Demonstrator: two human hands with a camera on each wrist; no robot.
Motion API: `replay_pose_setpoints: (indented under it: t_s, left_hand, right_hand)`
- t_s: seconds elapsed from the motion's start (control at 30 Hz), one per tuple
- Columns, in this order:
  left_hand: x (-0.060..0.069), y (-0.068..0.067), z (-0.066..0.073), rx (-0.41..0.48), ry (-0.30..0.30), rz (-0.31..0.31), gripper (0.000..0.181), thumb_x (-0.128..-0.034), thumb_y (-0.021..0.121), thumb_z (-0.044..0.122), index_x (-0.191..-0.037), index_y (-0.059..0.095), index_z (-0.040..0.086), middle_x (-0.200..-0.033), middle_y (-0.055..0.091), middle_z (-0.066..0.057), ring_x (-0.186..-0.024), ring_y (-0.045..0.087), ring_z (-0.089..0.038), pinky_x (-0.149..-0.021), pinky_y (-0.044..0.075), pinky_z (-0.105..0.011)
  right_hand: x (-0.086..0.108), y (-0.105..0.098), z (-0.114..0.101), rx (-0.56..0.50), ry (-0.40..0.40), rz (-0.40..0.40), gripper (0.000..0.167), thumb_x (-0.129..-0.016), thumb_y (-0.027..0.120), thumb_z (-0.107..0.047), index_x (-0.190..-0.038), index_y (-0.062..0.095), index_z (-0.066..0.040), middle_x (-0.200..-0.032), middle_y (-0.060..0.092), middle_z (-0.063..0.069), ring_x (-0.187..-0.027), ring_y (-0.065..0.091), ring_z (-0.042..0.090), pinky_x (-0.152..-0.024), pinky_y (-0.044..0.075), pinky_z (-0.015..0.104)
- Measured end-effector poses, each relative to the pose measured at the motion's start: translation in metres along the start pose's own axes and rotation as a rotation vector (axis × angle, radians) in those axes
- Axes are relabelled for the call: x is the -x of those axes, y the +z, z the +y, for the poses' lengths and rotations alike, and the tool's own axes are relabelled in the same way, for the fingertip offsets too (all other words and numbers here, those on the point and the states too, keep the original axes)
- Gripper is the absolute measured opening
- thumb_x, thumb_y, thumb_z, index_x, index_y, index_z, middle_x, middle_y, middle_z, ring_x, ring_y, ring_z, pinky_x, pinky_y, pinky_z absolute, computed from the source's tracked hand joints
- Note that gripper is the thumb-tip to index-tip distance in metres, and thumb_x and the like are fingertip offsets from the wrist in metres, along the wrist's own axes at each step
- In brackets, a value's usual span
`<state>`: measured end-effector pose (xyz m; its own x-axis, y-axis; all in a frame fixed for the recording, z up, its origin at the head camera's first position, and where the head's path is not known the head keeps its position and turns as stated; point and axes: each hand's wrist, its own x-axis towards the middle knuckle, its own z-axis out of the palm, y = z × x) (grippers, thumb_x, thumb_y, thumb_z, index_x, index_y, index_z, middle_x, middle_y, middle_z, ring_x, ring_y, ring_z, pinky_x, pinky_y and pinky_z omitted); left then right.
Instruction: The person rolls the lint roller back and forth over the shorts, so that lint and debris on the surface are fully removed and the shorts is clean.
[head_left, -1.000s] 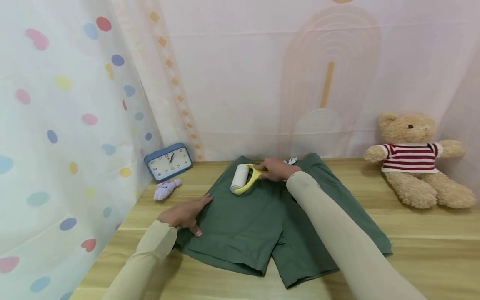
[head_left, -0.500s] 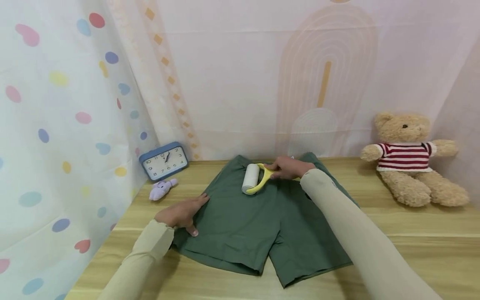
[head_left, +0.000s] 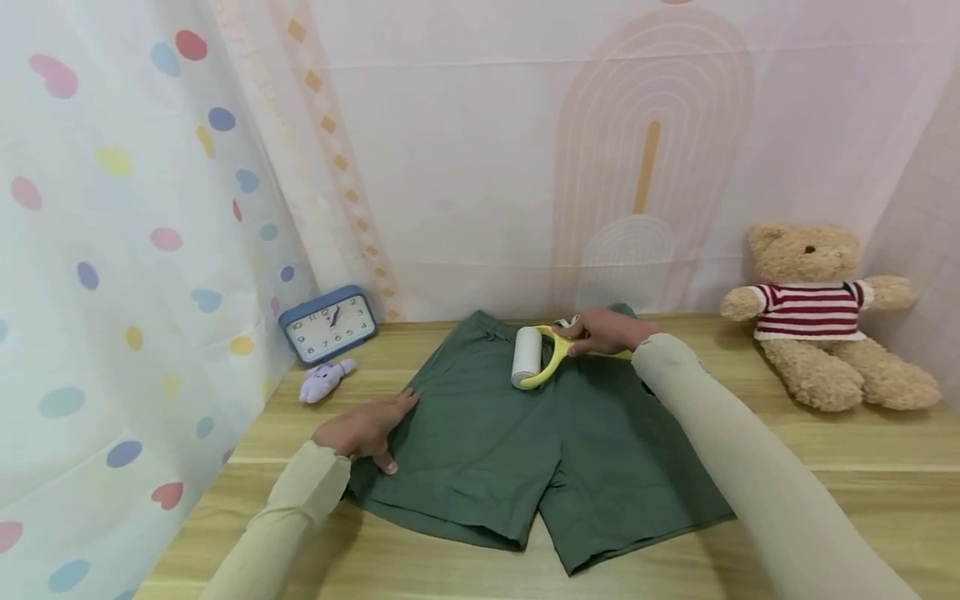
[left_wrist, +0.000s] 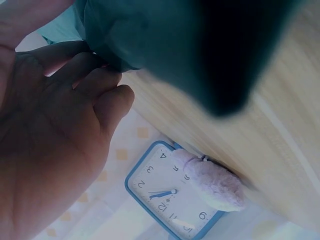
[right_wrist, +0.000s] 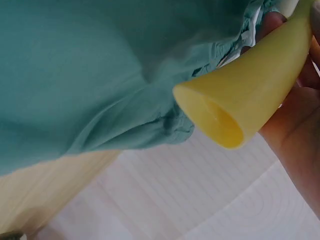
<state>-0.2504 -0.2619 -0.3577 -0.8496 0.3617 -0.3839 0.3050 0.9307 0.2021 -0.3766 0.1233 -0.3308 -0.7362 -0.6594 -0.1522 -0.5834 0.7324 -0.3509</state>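
Note:
Dark green shorts (head_left: 472,454) lie spread flat on the wooden table, waistband toward the back wall. My right hand (head_left: 606,330) grips the yellow handle of a lint roller (head_left: 527,358), whose white roll rests on the shorts just below the waistband. In the right wrist view the hollow flared end of the handle (right_wrist: 237,90) sticks out from the hand. My left hand (head_left: 366,428) rests at the left edge of the shorts, thumb on the fabric and fingers extended. The left wrist view shows its palm (left_wrist: 55,135) and its fingertips against the cloth.
A blue-framed clock (head_left: 330,323) stands at the back left, with a small purple plush toy (head_left: 324,382) before it. At the right sits a teddy bear (head_left: 813,312) in a striped shirt. Patterned curtains (head_left: 465,167) border the table (head_left: 840,450) at the back and left.
The right hand has moved the lint roller rightward across the upper shorts, from the left leg toward the middle. The left hand stays on the shorts' left edge. The head view has shifted slightly.

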Motion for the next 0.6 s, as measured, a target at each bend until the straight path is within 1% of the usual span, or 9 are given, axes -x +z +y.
replay_pose_setpoints:
  t_s: [0.1,0.17,0.27,0.37,0.43,0.47,0.6]
  left_hand:
    - [-0.003,-0.002,0.003,0.005,0.009,-0.001,0.108,-0.0714,0.088,0.008,-0.157,0.023,-0.006,-0.166,0.016,-0.028,-0.151,0.024,-0.049,-0.121,0.030,-0.060]
    - [0.000,-0.002,0.002,0.009,0.005,0.003,0.108,-0.0711,0.088,0.008,-0.157,0.023,-0.006,-0.165,0.016,-0.029,-0.150,0.024,-0.050,-0.120,0.030,-0.060]
    - [0.002,-0.003,-0.001,0.017,-0.004,0.012,0.108,-0.0710,0.088,0.008,-0.157,0.023,-0.006,-0.165,0.017,-0.028,-0.150,0.024,-0.049,-0.120,0.030,-0.061]
    - [0.000,-0.001,-0.001,0.009,0.000,0.015,0.109,-0.0708,0.088,0.009,-0.157,0.023,-0.005,-0.165,0.017,-0.028,-0.150,0.025,-0.049,-0.120,0.030,-0.061]
    - [-0.003,0.002,0.000,0.007,0.006,0.009,0.109,-0.0705,0.088,0.010,-0.157,0.023,-0.005,-0.165,0.018,-0.028,-0.150,0.024,-0.049,-0.121,0.029,-0.060]
    - [-0.004,0.001,0.000,0.007,0.006,0.007,0.109,-0.0703,0.088,0.010,-0.157,0.023,-0.006,-0.166,0.018,-0.028,-0.151,0.024,-0.049,-0.121,0.029,-0.060]
    - [-0.006,-0.001,-0.001,0.008,-0.003,0.001,0.110,-0.0697,0.088,0.009,-0.157,0.023,-0.006,-0.166,0.017,-0.028,-0.151,0.024,-0.049,-0.122,0.029,-0.059]
  right_hand:
    - [0.009,-0.005,0.008,0.032,0.021,0.003,0.054,-0.098,0.065,-0.021,-0.147,0.047,-0.007,-0.098,0.068,0.017,-0.067,0.047,0.012,-0.064,0.039,0.021]
    - [0.012,-0.006,0.011,0.038,0.029,0.000,0.054,-0.098,0.066,-0.022,-0.147,0.047,-0.008,-0.094,0.070,0.017,-0.065,0.044,0.011,-0.064,0.038,0.021]
    - [0.017,-0.008,0.016,0.017,0.041,-0.003,0.054,-0.098,0.066,-0.022,-0.147,0.047,-0.008,-0.088,0.069,0.015,-0.060,0.040,0.009,-0.062,0.037,0.021]
    - [0.023,-0.009,0.023,-0.006,0.054,-0.017,0.053,-0.098,0.065,-0.021,-0.146,0.048,-0.006,-0.082,0.068,0.016,-0.056,0.036,0.009,-0.060,0.035,0.021]
    - [0.028,-0.009,0.028,-0.013,0.073,-0.034,0.053,-0.098,0.065,-0.021,-0.146,0.048,-0.006,-0.081,0.069,0.016,-0.056,0.038,0.009,-0.059,0.036,0.021]
    - [0.029,-0.011,0.029,-0.011,0.083,-0.044,0.053,-0.099,0.064,-0.021,-0.147,0.047,-0.006,-0.078,0.068,0.015,-0.057,0.039,0.009,-0.059,0.036,0.021]
    - [0.033,-0.016,0.031,-0.023,0.085,-0.060,0.053,-0.099,0.063,-0.020,-0.147,0.046,-0.004,-0.077,0.067,0.010,-0.058,0.041,0.008,-0.060,0.038,0.021]
